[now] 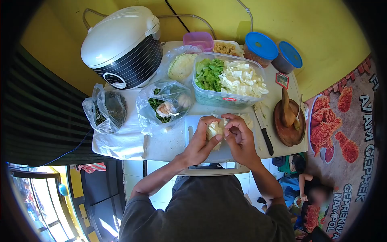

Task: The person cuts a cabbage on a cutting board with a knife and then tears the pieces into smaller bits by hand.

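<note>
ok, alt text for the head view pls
Both hands, left hand and right hand, hold a piece of cabbage over a white cutting board. Behind it sits a clear tub of chopped greens and cabbage; a black-handled knife lies to the right, a rice cooker at back left.

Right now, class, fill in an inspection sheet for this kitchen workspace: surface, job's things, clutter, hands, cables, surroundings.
Surface: white table, crowded, with a cutting board in front.
Job's things: cabbage piece over the board; clear tub of cut greens and cabbage behind.
Clutter: rice cooker, plastic bags, lidded containers, knife, wooden mortar.
Hands: left hand and right hand both grip the cabbage.
Cables: cords along the yellow wall.
Surroundings: printed banner to the right.
</note>
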Tool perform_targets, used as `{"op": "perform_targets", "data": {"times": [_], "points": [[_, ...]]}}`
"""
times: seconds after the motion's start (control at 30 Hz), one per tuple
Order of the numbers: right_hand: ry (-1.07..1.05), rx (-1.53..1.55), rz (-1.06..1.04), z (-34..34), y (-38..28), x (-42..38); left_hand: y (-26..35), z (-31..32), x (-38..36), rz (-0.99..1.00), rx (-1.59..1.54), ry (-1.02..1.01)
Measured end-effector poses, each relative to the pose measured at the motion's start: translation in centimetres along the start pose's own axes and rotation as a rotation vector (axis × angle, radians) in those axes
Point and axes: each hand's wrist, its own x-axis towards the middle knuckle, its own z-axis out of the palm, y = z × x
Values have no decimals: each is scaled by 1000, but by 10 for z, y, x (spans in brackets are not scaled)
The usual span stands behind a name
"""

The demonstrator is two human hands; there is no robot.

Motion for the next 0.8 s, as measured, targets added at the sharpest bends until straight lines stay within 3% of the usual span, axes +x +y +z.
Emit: {"op": "perform_targets", "data": {"times": [0.07, 0.17, 0.27, 0.37, 0.47, 0.57, 0.6, 0.7, 0.8], "points": [[48, 78, 12, 2, 3, -1, -4, -1, 0, 30, 13, 6], [116, 155, 44, 4, 4, -3, 20, -3, 5, -115, -62, -50], [196, 153, 99, 7, -3, -1, 21, -8, 7, -117, 92, -74], [165, 144, 187, -1, 2, 1, 17, -7, 8, 23, 118, -94], [135, 221, 325, -10, 1, 3, 9, -6, 6, 34, 114, -82], [197, 353, 388, -20, 0, 2, 9, -6, 8, -92, -504, -58], [229, 402, 393, -25, 0, 1, 11, -12, 9, -142, -582, -83], [536, -59, 2, -39, 6, 4, 10, -27, 7, -298, -730, -101], [448, -607, 100, -59, 1, -2, -1, -26, 3, -356, -802, -67]]}}
